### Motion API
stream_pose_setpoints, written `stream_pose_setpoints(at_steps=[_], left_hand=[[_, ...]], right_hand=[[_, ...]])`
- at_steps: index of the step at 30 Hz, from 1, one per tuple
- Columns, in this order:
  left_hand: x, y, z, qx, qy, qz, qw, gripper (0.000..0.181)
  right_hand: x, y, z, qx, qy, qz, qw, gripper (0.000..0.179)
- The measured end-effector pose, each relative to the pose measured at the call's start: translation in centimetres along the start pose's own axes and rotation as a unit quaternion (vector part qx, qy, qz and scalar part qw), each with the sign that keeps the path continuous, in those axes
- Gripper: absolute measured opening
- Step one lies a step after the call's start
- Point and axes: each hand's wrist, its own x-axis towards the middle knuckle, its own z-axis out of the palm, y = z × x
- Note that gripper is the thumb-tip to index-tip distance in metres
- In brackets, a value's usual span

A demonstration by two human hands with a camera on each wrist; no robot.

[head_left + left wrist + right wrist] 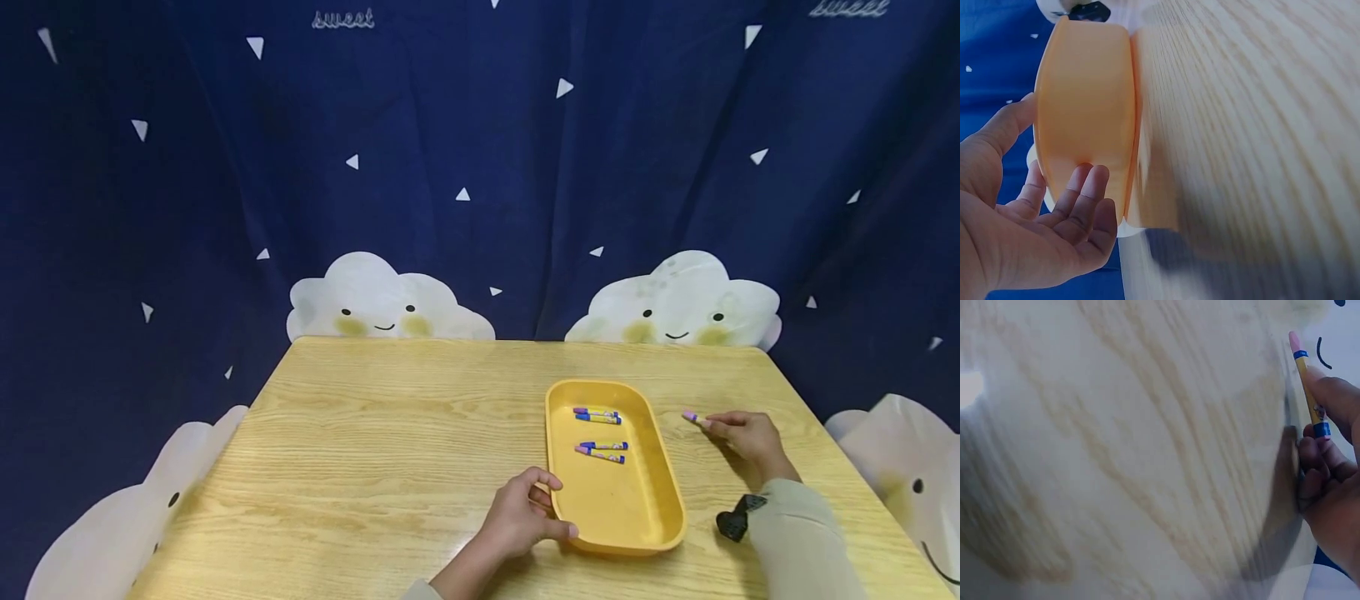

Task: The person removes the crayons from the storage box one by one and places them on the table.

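Note:
A yellow tray (611, 508) stands on the right half of the table. Inside lie several crayons with yellow wrappers and blue bands, one pair (597, 416) toward the far end and another pair (604, 453) near the middle. My left hand (521, 517) grips the tray's near left corner; in the left wrist view the outer wall (1085, 94) shows, with fingertips against it and one digit up at the rim. To the right of the tray, my right hand (753, 437) pinches a pink-tipped crayon (1305, 378) between thumb and fingers, over the table.
The wooden table (390, 433) reaches back to a dark blue curtain (420, 192) with white triangles and cloud shapes. A black device (735, 521) sits at the right sleeve (798, 533), close to the tray's right side.

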Motion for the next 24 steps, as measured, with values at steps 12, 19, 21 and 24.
stream_pose_setpoints(at_steps=[12,19,21,24], left_hand=[[0.1,0.2,-0.1,-0.002,-0.001,-0.001,1.0,0.049],[0.2,0.3,0.0,0.001,-0.002,0.0,1.0,0.049],[0.2,0.2,0.0,0.0,-0.001,-0.002,1.0,0.049],[0.0,0.1,0.0,-0.004,-0.001,-0.008,1.0,0.049]], right_hand=[[0.2,0.2,-0.2,-0.147,0.019,-0.031,0.9885,0.044],[-0.1,-0.7,-0.6,-0.113,0.038,-0.032,0.9923,0.046],[-0.4,-1.1,-0.6,-0.085,0.046,-0.027,0.9949,0.05],[-0.4,-1.6,-0.6,-0.038,0.037,-0.01,0.9986,0.062]])
